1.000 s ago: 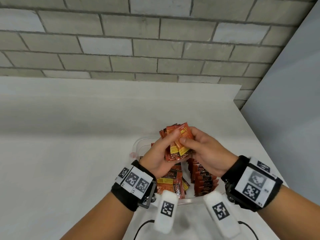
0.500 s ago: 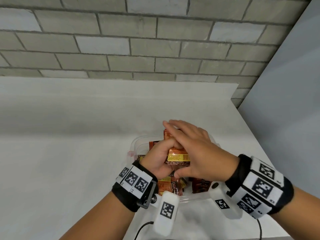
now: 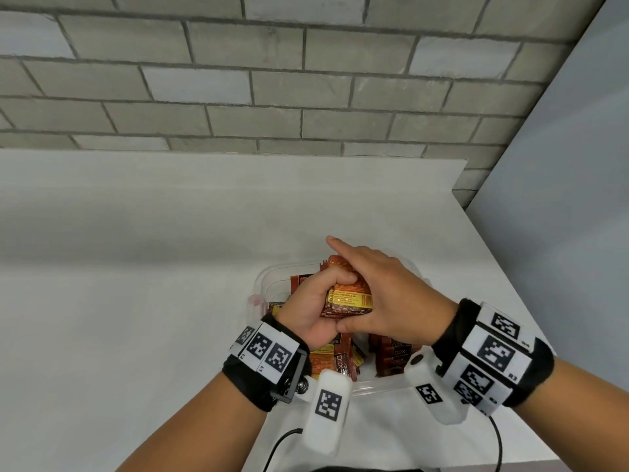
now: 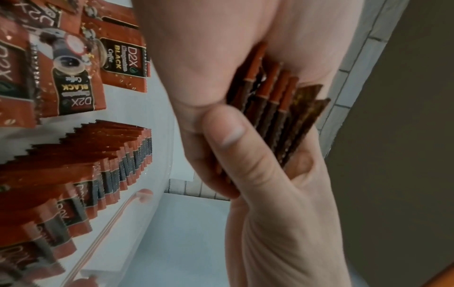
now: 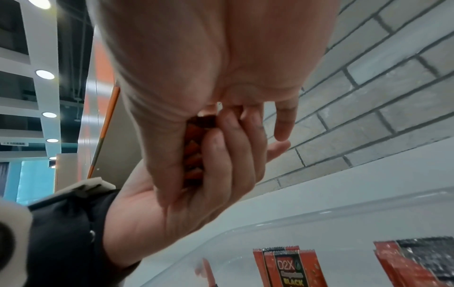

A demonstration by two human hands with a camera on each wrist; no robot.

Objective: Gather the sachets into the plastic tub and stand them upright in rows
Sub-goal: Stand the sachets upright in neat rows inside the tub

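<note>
Head view: the left hand (image 3: 315, 306) is gripping a stack of sachets (image 3: 349, 298) at the centre of the frame, fingers curled round its left side. The right hand (image 3: 384, 294) is lying over the stack's top and right edge, fingers nearly straight and thumb tucked beneath, apparently squaring it. The stack is hovering above the plastic tub (image 3: 262, 284), which is sitting on the white table (image 3: 136, 284).

Left wrist view: the left thumb is pressing across the stack's edges at centre right. At lower left, a standing row (image 4: 98, 161) is already filling part of the tub; at upper left, loose sachets (image 4: 73, 77) are lying flat.

Right wrist view: the right palm is filling the upper centre, with the stack (image 5: 194, 155) clamped between both hands. More sachets are showing in the tub at the lower right.

Judged progress: the task is looking partly done, with one row standing while the held stack and the flat sachets are awaiting placement.

Visibility: the hands are hiding most of the tub interior in the head view, so the row count cannot be determined, and whether any sachets are lying outside the tub cannot be confirmed
</note>
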